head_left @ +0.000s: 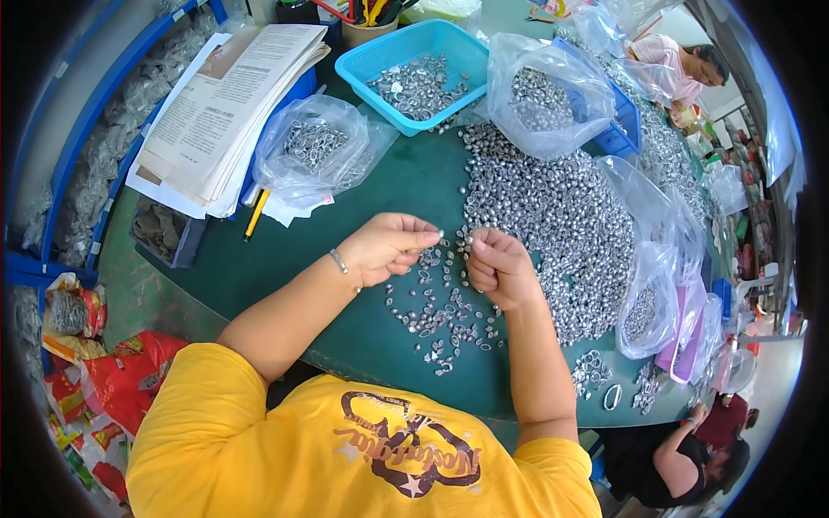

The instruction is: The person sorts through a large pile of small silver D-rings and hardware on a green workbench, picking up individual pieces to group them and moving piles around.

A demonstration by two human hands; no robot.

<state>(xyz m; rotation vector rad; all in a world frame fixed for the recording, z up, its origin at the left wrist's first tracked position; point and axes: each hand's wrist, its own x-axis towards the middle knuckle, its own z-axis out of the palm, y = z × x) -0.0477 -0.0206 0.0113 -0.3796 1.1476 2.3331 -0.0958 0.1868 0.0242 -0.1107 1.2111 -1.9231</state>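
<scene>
So the left hand [386, 248] has thumb and index finger pinched together on a small silver piece [441, 234], held over the green worktop [268, 298]. The right hand [503, 269] is just beside it, fingers curled in and thumb up against the index finger — there's a silver speck at the tips, but it's too tiny to tell if it's actually gripped.

Below and between the hands there's a loose scatter of silver pieces [445, 324], some looking like little open frames. Right of that sits a huge heap of silver pieces [570, 233], spread close to the right hand and forearm.

Further back there's a turquoise basket [370, 97] with more metal bits in it, plus a clear bag [315, 142] of ring-like parts to its left. A yellow pen [256, 214] lies near that bag, and a stack of papers [207, 104] is left of it. Over on the right — a purple tray [685, 337] near the worktop's edge, and a person in a pink top [667, 67] up in the far corner.
</scene>
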